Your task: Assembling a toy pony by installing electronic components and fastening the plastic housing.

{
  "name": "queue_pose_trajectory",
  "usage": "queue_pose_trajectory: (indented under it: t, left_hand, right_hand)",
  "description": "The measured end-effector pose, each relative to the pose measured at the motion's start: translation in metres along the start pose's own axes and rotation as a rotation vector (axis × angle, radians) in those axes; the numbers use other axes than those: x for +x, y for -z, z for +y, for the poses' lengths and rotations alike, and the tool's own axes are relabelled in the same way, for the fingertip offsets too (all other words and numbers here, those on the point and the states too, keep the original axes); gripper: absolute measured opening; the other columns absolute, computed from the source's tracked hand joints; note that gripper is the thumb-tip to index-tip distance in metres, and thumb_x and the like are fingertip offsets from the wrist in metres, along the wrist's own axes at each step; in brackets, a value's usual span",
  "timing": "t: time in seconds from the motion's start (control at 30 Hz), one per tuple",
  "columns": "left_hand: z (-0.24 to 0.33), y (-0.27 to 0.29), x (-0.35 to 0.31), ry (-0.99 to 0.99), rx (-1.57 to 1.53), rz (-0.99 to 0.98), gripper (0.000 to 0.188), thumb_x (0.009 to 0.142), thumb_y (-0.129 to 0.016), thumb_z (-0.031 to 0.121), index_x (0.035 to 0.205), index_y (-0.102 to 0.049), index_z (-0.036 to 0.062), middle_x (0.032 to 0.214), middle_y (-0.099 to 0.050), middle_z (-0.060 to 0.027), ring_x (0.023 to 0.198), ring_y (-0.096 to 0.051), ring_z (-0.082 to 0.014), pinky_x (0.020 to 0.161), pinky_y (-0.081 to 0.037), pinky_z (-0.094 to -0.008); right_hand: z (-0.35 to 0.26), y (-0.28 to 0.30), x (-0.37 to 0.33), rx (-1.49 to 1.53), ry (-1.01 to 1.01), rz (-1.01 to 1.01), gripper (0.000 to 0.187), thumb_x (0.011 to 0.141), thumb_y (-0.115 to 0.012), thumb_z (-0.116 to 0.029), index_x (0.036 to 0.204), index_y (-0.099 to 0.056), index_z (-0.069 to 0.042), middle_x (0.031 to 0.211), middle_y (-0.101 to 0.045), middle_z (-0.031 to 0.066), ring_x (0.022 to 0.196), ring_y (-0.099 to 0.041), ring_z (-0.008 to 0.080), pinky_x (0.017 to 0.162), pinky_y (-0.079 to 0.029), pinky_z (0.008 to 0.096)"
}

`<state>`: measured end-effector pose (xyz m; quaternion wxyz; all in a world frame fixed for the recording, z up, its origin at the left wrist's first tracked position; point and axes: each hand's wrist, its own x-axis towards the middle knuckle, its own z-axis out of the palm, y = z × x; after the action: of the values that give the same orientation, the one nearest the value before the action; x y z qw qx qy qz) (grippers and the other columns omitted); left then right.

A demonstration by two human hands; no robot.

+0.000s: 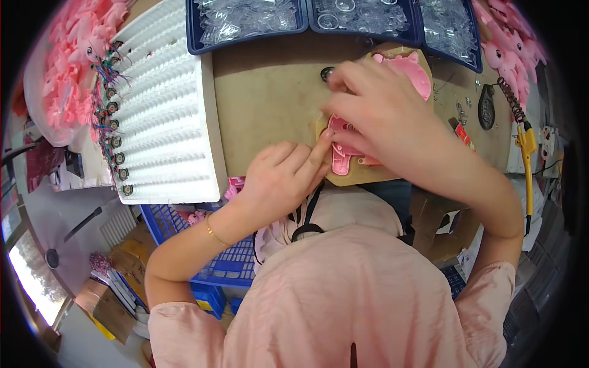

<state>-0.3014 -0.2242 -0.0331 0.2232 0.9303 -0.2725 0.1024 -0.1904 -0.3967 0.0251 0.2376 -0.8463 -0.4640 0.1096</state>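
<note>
A pink plastic toy shell half (341, 164) lies hollow side up in a tan fixture (359, 178) at the near edge of the table. My left hand (282, 175) reaches in from the left. Its index finger is stretched onto the shell's left edge and its other fingers are bent, with the thumb mostly hidden. Above the same shell arches my right hand (383, 104), fingers curled and thumb down by the shell. Whatever it pinches is hidden. Just beyond its knuckles sits a small black round part (327, 74). A second pink shell (415, 73) rests in the fixture farther back.
Blue bins (248, 44) of clear plastic parts line the back. At left stands a white ridged foam tray (165, 110) with wired round parts (116, 141). A yellow soldering iron (526, 147) hangs at right. Pink toy pieces (67, 80) and a blue basket (227, 267) flank me.
</note>
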Motion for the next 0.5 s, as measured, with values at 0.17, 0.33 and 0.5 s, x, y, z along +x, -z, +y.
queue_pose_trajectory:
  t: [0.17, 0.33, 0.5]
  left_hand:
    - [0.004, -0.018, -0.011, 0.125, -0.063, 0.188, 0.049, 0.074, -0.068, 0.014, 0.119, -0.056, -0.0004, 0.069, -0.047, -0.0021, 0.062, -0.048, -0.0165, 0.054, -0.038, -0.0292]
    - [0.013, -0.009, 0.0, 0.117, 0.042, 0.148, 0.045, 0.073, -0.068, 0.012, 0.115, -0.059, -0.0007, 0.068, -0.048, -0.0017, 0.061, -0.048, -0.0161, 0.053, -0.037, -0.0292]
    - [0.014, -0.002, 0.006, 0.079, 0.077, 0.104, 0.043, 0.072, -0.068, 0.011, 0.113, -0.06, -0.0015, 0.068, -0.048, -0.0017, 0.061, -0.048, -0.0155, 0.055, -0.039, -0.0287]
  right_hand:
    - [0.018, 0.008, 0.031, -0.039, 0.065, -0.481, 0.034, 0.069, -0.07, -0.021, 0.099, -0.063, -0.005, 0.092, -0.058, 0.0099, 0.097, -0.054, 0.0243, 0.088, -0.038, 0.0386]
    - [0.003, 0.015, 0.045, -0.24, 0.018, -0.647, 0.032, 0.069, -0.069, -0.026, 0.093, -0.063, -0.006, 0.089, -0.06, 0.0075, 0.093, -0.056, 0.0225, 0.084, -0.039, 0.0362]
    - [0.001, 0.009, 0.04, -0.404, 0.06, -0.591, 0.025, 0.07, -0.069, -0.025, 0.085, -0.061, -0.007, 0.086, -0.061, 0.0047, 0.091, -0.058, 0.0224, 0.081, -0.038, 0.0342]
